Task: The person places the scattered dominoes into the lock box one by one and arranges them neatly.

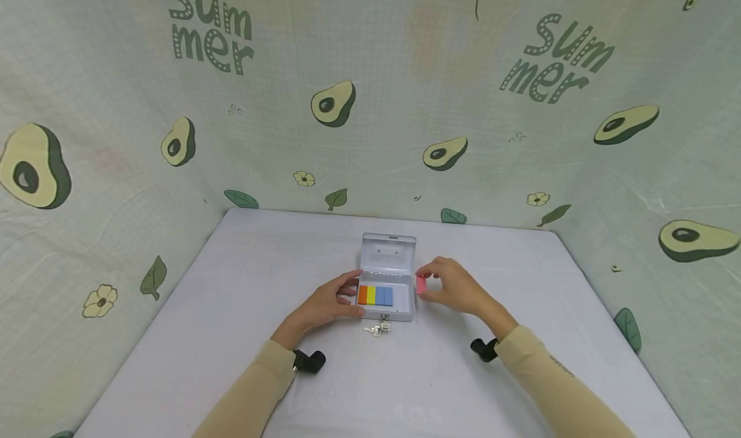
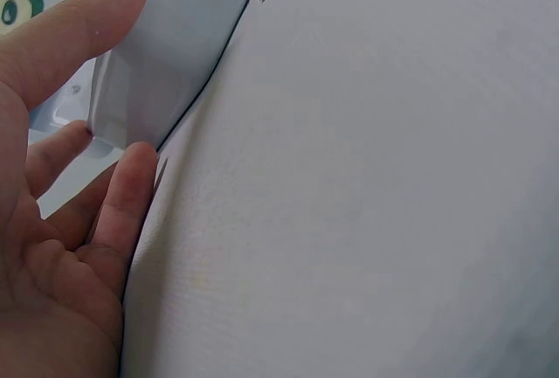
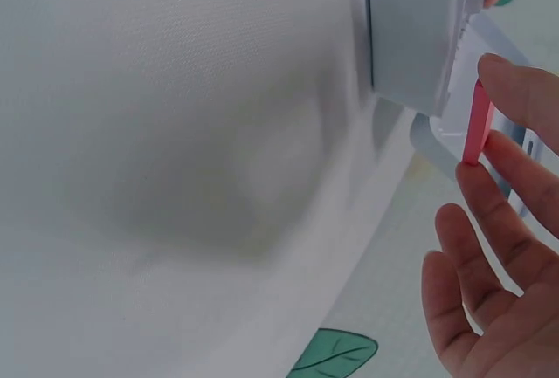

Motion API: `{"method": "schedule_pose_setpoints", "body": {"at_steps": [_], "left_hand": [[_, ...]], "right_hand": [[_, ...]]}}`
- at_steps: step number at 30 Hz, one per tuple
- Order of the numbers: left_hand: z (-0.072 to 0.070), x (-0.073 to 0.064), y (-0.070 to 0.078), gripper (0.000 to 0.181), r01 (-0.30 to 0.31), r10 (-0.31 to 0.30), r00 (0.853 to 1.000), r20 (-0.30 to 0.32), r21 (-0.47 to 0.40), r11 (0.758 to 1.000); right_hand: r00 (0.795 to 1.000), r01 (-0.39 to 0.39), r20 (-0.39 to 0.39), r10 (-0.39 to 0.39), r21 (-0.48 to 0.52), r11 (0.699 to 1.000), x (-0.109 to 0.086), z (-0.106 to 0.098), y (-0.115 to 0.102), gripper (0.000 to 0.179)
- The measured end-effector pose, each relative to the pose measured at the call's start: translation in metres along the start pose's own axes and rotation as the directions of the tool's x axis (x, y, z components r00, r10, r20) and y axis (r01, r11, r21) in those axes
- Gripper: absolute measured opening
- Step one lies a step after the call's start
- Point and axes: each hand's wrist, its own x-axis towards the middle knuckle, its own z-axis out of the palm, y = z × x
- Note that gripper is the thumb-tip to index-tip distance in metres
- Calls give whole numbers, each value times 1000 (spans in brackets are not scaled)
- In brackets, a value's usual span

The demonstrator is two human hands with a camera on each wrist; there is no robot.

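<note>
A small light-grey metal cash box [image 1: 405, 301] stands on the table with its lid [image 1: 388, 253] raised at the back. Inside, on the left, several flat blocks lie side by side: an orange block [image 1: 362, 295], a yellow block [image 1: 371, 295] and blue blocks [image 1: 384, 296]. My left hand [image 1: 324, 306] holds the box's left side, thumb by the front corner and index finger near the hinge. My right hand [image 1: 454, 288] pinches a pink block [image 3: 478, 125] between thumb and fingertips, just beyond the box's right wall. Keys [image 1: 375, 329] hang at the front lock.
A white cloth covers the table [image 1: 231, 361]. Behind and at both sides rise fabric walls [image 1: 382, 58] printed with avocados, leaves and lettering. Black wrist devices [image 1: 309, 361] sit at both sleeve cuffs.
</note>
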Motion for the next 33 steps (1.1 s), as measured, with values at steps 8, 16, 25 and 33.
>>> {"method": "schedule_pose_setpoints", "body": {"at_steps": [8, 16, 25, 33], "left_hand": [[0, 0, -1, 90, 3, -3, 1000, -4, 9, 1000], [0, 0, -1, 90, 6, -5, 1000, -15, 13, 1000], [1, -2, -1, 90, 17, -16, 1000, -24, 16, 1000], [1, 0, -2, 90, 9, -9, 1000, -18, 9, 1000]], "right_hand": [[1000, 17, 9, -17, -6, 1000, 5, 4, -8, 39], [1000, 11, 17, -11, -9, 1000, 10, 9, -13, 39], [999, 41, 26, -41, -1, 999, 14, 13, -18, 39], [998, 39, 44, -39, -7, 999, 18, 18, -21, 39]]}}
